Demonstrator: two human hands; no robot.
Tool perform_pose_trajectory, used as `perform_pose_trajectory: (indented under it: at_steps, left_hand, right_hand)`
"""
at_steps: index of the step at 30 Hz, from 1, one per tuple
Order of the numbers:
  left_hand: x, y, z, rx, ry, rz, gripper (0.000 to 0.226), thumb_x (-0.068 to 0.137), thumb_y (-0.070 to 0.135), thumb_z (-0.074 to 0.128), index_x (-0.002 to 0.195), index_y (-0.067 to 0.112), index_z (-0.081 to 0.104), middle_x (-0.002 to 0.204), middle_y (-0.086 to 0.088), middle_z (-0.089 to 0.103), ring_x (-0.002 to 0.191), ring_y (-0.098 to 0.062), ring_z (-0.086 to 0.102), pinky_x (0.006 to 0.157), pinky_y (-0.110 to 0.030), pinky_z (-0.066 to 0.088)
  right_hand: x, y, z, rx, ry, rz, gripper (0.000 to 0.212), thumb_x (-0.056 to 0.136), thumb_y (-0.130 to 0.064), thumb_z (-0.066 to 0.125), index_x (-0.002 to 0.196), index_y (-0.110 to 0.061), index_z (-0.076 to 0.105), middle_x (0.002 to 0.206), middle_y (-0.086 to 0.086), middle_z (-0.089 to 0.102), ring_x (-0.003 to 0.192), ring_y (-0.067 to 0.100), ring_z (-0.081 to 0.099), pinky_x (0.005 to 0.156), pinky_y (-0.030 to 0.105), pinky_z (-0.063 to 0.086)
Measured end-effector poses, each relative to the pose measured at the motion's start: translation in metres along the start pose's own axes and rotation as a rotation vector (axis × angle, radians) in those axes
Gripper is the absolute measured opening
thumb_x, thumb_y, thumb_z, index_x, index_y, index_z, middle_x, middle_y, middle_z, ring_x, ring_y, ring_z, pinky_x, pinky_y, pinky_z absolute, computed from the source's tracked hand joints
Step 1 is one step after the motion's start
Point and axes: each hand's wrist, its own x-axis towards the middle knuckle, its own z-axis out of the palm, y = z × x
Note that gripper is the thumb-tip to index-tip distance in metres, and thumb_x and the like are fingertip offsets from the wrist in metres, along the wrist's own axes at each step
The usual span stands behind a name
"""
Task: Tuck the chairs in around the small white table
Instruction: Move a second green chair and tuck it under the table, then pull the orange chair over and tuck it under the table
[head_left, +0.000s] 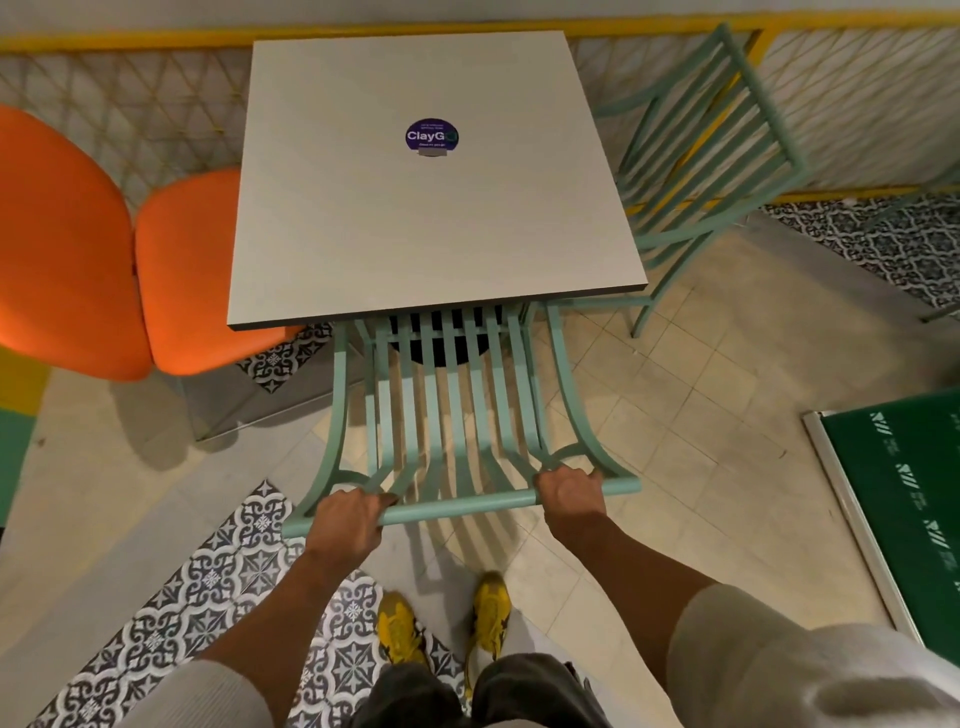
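Observation:
The small white square table (431, 218) stands ahead of me, with a purple round sticker (431, 136) on its top. A mint-green slatted chair (457, 415) is right in front of me, its seat pushed under the table's near edge. My left hand (347, 517) and my right hand (570, 496) both grip the chair's top rail, one toward each end. A second mint-green slatted chair (711, 150) stands at the table's right side, angled and partly under it. An orange padded chair (124, 260) sits at the left side, its seat touching the table's edge.
A yellow-framed lattice railing (156, 98) runs behind the table. A green sign board (904, 519) lies on the floor to my right. My yellow shoes (447, 623) stand on patterned and beige tiles just behind the chair.

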Motion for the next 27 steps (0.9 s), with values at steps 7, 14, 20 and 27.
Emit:
perform_pose_trajectory:
  at_steps: [7,14,20,27]
  left_hand:
    - [-0.004,0.000,-0.010,0.034,-0.011,-0.007,0.048,0.104,0.033,0.058,0.151,0.043,0.058,0.114,-0.003,0.078,0.101,-0.024,0.075,0.090,-0.036,0.059]
    - [-0.006,-0.005,-0.010,0.021,-0.035,0.017,0.046,0.105,0.033,0.058,0.150,0.042,0.058,0.115,0.000,0.077,0.102,-0.021,0.075,0.091,-0.035,0.059]
    - [-0.007,-0.009,-0.039,-0.077,-0.196,0.055,0.066,0.093,0.065,0.071,0.148,0.031,0.057,0.129,0.000,0.074,0.114,-0.021,0.071,0.097,-0.036,0.057]
    - [-0.003,-0.013,-0.084,-0.063,-0.423,0.037,0.126,0.070,0.083,0.081,0.168,0.022,0.030,0.158,-0.006,0.056,0.140,-0.030,0.057,0.112,-0.043,0.049]
  right_hand:
    - [-0.002,-0.005,-0.002,0.021,-0.006,-0.001,0.024,0.109,-0.022,0.057,0.132,-0.020,0.061,0.122,0.005,0.067,0.112,0.027,0.066,0.113,0.053,0.042]
    - [-0.005,-0.010,-0.006,0.004,-0.024,-0.016,0.026,0.109,-0.023,0.059,0.134,-0.020,0.060,0.124,0.005,0.067,0.114,0.027,0.066,0.115,0.053,0.041]
    - [0.005,-0.020,-0.048,0.052,-0.208,-0.107,0.069,0.096,-0.064,0.068,0.147,-0.021,0.050,0.140,0.006,0.063,0.130,0.030,0.060,0.117,0.060,0.038]
    - [0.006,-0.038,-0.087,0.146,-0.457,-0.253,0.111,0.078,-0.087,0.070,0.160,-0.019,0.042,0.156,0.009,0.054,0.137,0.032,0.054,0.116,0.049,0.045]
